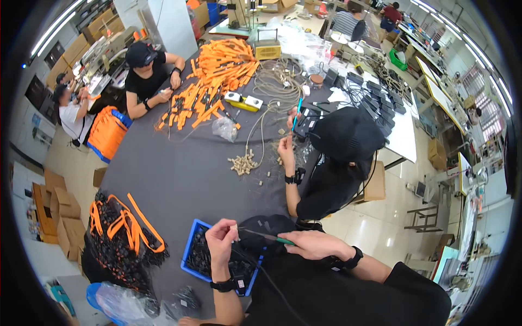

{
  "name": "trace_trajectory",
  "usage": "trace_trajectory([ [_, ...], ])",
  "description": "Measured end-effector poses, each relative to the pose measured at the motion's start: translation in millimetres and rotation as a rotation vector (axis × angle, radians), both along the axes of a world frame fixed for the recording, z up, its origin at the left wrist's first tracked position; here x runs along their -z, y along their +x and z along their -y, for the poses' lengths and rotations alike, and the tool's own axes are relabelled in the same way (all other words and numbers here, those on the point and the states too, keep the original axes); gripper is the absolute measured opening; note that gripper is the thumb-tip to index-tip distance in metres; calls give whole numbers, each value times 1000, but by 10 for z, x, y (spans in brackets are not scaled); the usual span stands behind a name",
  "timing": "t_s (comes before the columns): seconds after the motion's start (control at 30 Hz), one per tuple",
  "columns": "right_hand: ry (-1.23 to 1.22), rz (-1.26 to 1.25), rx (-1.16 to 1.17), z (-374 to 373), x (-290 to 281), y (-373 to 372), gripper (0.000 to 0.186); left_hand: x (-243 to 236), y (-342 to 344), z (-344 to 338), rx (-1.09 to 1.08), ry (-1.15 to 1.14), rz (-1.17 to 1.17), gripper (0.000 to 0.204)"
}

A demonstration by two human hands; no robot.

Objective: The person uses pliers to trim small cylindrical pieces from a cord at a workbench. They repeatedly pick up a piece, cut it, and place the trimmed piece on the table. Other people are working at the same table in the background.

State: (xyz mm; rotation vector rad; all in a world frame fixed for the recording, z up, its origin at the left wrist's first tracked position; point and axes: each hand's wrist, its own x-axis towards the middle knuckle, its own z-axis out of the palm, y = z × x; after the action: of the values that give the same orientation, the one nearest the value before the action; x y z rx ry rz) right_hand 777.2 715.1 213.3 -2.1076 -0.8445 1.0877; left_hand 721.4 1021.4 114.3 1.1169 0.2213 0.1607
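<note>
Left hand (221, 245): thumb and fingers pinching a small pale piece (235, 232). Right hand (315, 245): curled around a green-handled tool (281, 239), tip toward the piece. Blue bin (188, 244): below the left hand.

This is a workshop, of the small-factory kind. Several people (142, 79) work around one large, dark-covered bench (179, 168), heaped with loose orange straps (225, 62), coiled cord (274, 76) and a blue bin (187, 255) of small black parts. More benches (438, 90) line the room, cardboard boxes (69, 239) stand about, and strip lights (56, 27) run overhead.
</note>
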Motion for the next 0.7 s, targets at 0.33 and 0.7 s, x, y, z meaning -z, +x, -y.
trace_trajectory([
  [0.33, -44, -26, 42, -125, -160, -14, 56, 75, -106, -14, 22, -35, -90, 10],
  [0.7, -90, -39, -50, -289, -136, 7, 54, 194, -309, -49, 92, -140, -29, 13],
])
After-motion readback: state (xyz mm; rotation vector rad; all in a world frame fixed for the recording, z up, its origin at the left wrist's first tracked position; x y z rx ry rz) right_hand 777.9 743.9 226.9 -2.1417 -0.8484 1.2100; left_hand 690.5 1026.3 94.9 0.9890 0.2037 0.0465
